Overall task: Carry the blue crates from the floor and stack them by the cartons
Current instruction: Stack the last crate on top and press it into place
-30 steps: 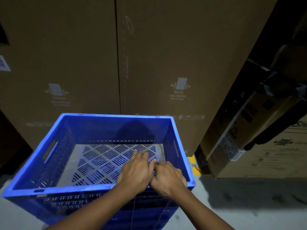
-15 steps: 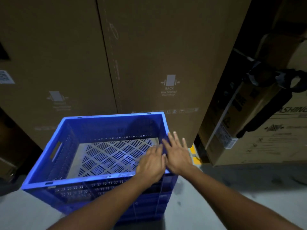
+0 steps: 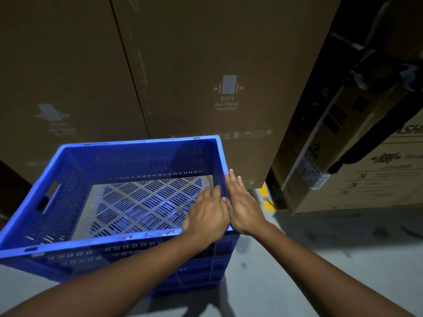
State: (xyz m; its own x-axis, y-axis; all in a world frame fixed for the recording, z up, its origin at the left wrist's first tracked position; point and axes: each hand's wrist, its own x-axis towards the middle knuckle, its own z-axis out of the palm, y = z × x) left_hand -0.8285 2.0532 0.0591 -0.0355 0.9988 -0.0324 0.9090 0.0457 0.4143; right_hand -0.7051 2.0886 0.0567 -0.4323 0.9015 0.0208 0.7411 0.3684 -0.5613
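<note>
A blue crate (image 3: 68,170) with a slotted pale floor sits on top of a stack of blue crates (image 3: 196,268), right against the tall brown cartons (image 3: 194,65). My left hand (image 3: 207,216) lies inside the crate's right wall, fingers flat against it. My right hand (image 3: 243,204) presses flat on the outside of that same wall, fingers extended along the rim. Neither hand curls around anything; the wall stands between the two palms.
A leaning carton (image 3: 325,143) with labels and a printed carton (image 3: 377,177) stand at the right. A yellow floor marking (image 3: 266,199) shows between them and the crate. Grey concrete floor (image 3: 320,259) spreads at the lower right.
Both hands moved from the crate's inside near corner to its right wall; the right hand went outside the wall. The view shifted so the crate sits further left.
</note>
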